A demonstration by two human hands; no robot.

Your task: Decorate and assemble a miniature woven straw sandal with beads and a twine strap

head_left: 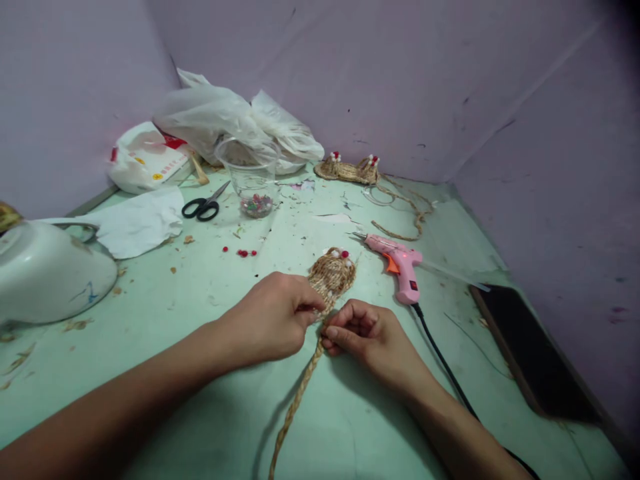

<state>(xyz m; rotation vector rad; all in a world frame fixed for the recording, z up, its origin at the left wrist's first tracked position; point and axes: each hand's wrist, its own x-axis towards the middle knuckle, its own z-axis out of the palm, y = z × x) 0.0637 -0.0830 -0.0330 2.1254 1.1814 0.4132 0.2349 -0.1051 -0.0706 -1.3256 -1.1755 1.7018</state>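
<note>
A woven straw piece [332, 275] with red and white beads at its far end lies at the middle of the table. My left hand [280, 313] is closed on its near left edge, fingertips pinched together. Close beside it, my right hand [365, 333] pinches the braided straw cord [295, 403] where it meets the woven piece. From there the cord runs down toward the bottom edge of the view. The exact spot under the fingertips is hidden.
A pink glue gun [400, 260] lies right of the woven piece, its black cable running toward me. Behind are black scissors [206, 203], a plastic cup [255, 180] of beads and another straw piece [347, 171]. A bowl [55, 273] is left, a phone [530, 353] right.
</note>
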